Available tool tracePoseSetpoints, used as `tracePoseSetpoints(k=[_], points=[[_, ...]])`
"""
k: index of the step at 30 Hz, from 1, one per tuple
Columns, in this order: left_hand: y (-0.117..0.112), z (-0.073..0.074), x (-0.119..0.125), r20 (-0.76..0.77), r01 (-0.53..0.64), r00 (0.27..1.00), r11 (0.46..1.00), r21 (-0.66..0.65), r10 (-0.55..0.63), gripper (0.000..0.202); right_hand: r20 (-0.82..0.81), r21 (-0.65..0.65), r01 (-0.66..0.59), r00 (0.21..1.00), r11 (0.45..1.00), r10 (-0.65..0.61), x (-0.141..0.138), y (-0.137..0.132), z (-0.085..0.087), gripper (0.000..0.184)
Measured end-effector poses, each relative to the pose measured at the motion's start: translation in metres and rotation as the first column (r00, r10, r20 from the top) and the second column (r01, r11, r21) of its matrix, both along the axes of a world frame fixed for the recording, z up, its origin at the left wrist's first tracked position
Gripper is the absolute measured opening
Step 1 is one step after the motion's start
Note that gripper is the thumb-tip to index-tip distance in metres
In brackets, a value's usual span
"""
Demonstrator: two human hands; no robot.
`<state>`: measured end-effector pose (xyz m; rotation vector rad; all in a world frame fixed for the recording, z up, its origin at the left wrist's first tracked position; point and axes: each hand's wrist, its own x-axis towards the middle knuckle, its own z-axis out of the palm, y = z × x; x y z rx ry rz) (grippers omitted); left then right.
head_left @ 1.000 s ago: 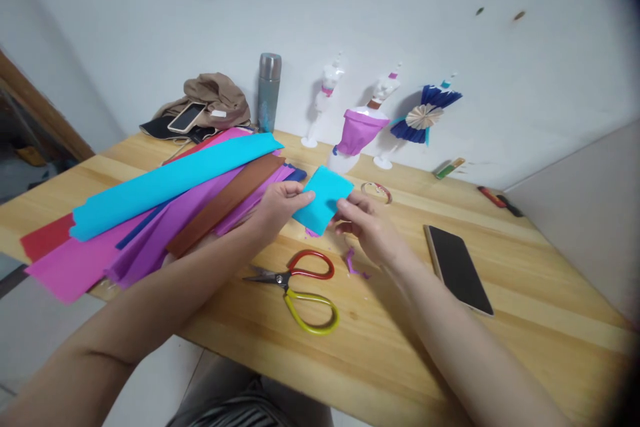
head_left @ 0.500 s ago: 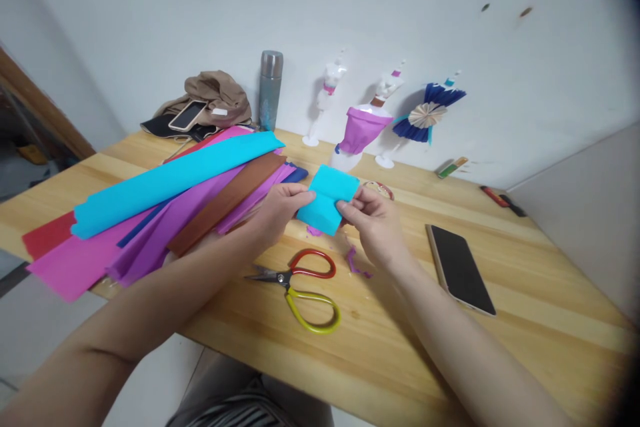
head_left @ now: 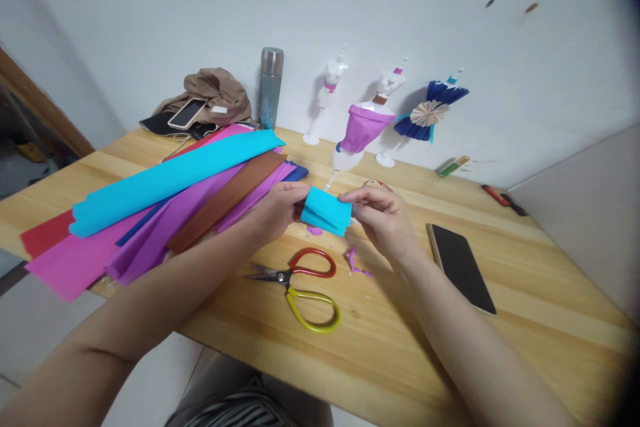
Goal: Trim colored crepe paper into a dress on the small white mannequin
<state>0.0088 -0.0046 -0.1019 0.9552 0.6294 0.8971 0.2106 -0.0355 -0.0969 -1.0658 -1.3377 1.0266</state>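
Note:
Between my two hands is a small folded piece of turquoise crepe paper (head_left: pixel 326 211), held above the table. My left hand (head_left: pixel 284 208) pinches its left end, and my right hand (head_left: pixel 379 215) grips the right end with thumb and fingers. Scissors (head_left: pixel 283 277) with one red and one yellow handle lie spread on the table below the paper. Purple paper scraps (head_left: pixel 354 261) lie near my right hand. Behind the paper stands a small mannequin (head_left: pixel 367 127) in a purple paper skirt.
Long crepe paper strips (head_left: pixel 175 180) in several colours are piled at left. A bare mannequin (head_left: pixel 334 77) and one in dark blue paper (head_left: pixel 429 113) stand by the wall, with a thermos (head_left: pixel 271 90) and brown cloth (head_left: pixel 217 95) further left. A phone (head_left: pixel 463 268) lies at right.
The turquoise paper has been folded over, from a larger creased square into a narrower rectangle. My right thumb and fingers have shifted their hold on its right end.

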Motion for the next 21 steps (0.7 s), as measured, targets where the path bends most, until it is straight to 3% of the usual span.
tracePoseSetpoints(k=[5, 7, 10, 15, 21], points=[[0.003, 0.005, -0.001, -0.088, 0.090, 0.991, 0.984, -0.157, -0.104, 0.071, 0.020, 0.009, 0.023, 1.000, 1.000, -0.023, 0.002, 0.001, -0.002, 0.011], [0.004, 0.003, 0.001, -0.146, 0.115, 0.979, 0.976, -0.188, -0.143, 0.078, 0.002, -0.008, 0.029, 1.000, 1.000, -0.029, 0.002, 0.001, -0.004, 0.011], [0.002, -0.001, 0.003, -0.224, 0.148, 0.955, 0.966, -0.212, -0.196, 0.074, 0.014, -0.014, 0.032, 0.999, 0.999, -0.032, 0.001, 0.002, -0.006, 0.011], [0.000, -0.005, 0.004, -0.220, 0.167, 0.955, 0.973, -0.157, -0.200, 0.062, 0.017, 0.014, 0.047, 0.999, 0.999, -0.047, 0.003, 0.003, -0.009, 0.013], [0.003, -0.007, 0.003, -0.282, 0.099, 0.950, 0.987, -0.126, -0.131, 0.043, 0.033, -0.016, -0.019, 0.999, 1.000, 0.019, 0.004, 0.003, -0.008, 0.006]])
